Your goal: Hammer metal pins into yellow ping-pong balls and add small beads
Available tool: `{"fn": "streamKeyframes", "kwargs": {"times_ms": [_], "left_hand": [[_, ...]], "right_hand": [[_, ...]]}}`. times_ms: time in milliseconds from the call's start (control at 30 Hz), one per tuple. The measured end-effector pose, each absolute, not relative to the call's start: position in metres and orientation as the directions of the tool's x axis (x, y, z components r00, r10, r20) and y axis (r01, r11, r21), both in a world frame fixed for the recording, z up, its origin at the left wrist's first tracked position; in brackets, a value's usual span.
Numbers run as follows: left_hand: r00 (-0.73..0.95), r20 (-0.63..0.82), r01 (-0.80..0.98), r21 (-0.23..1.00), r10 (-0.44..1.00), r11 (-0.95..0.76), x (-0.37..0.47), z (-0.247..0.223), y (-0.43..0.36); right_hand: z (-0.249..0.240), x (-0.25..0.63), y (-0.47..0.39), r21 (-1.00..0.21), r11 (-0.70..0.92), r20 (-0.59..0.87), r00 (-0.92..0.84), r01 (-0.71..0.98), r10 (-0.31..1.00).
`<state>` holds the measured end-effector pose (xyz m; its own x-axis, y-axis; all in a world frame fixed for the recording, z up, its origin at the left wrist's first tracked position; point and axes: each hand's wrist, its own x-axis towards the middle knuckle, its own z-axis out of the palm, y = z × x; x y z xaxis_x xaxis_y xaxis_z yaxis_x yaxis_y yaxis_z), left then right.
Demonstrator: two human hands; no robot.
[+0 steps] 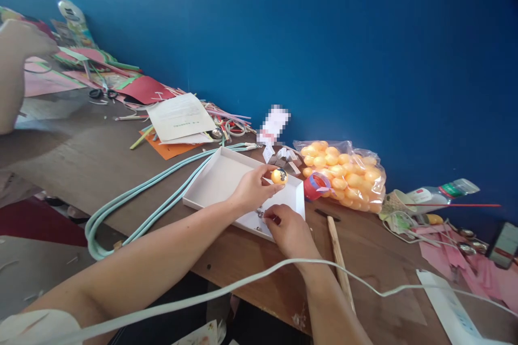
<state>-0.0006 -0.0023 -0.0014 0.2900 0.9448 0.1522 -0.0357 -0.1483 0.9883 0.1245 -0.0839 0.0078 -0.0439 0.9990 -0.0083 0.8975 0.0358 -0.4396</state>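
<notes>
My left hand (253,190) is closed around a small yellow-orange ball (279,176), held between thumb and fingers above a shallow white box (202,183). Part of the ball's upper side is shiny silver. Low over the box's front corner, my right hand (288,227) has its fingertips pinched together. Small shiny metal pieces (259,214) lie in the box right by those fingertips; whether one is between them is hidden.
A clear bag of orange balls (343,175) stands behind a red tape roll (316,186). Looped pale-blue cords (141,194) lie left of the box. A white cable (226,283) crosses in front. At far left is another person's arm (16,73) near scissors (103,92). A wooden stick (339,253) lies right.
</notes>
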Motion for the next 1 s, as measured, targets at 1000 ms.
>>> {"fn": "streamKeyframes", "kwargs": {"times_ms": [1000], "left_hand": [[0.323,0.083,-0.005,0.996,0.943,-0.086,0.001,0.005,-0.007]], "right_hand": [[-0.001,0.134,-0.084,-0.737,0.002,0.074,0.078,0.676,0.994]]}}
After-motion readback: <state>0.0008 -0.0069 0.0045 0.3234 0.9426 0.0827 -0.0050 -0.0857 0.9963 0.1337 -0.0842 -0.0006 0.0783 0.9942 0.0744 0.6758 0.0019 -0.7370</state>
